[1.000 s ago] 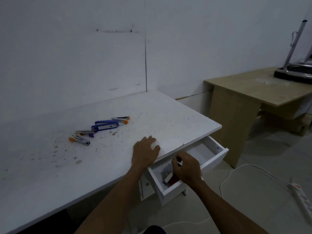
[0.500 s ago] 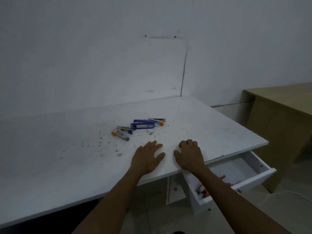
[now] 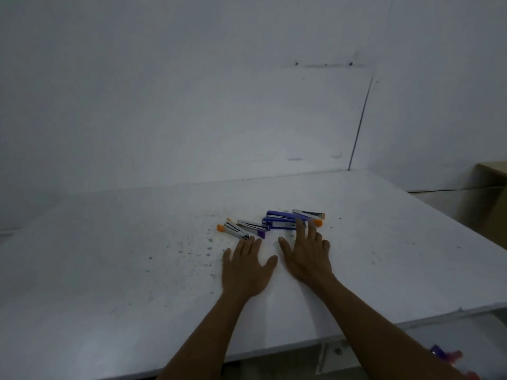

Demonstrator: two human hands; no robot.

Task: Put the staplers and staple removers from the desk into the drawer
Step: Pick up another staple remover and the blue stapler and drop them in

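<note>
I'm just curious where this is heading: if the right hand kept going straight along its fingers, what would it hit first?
The right hand would most likely meet the blue stapler first. Its fingertips overlap the stapler's right end in the picture, though contact is unclear. An orange-tipped tool lies just beyond.

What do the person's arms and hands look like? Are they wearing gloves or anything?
No gloves. The left hand and right hand are bare, with no rings that I can see. The left arm and right arm are bare too: no sleeves, watch or bracelet show. The light is dim, so tiny things could be missed.
</note>
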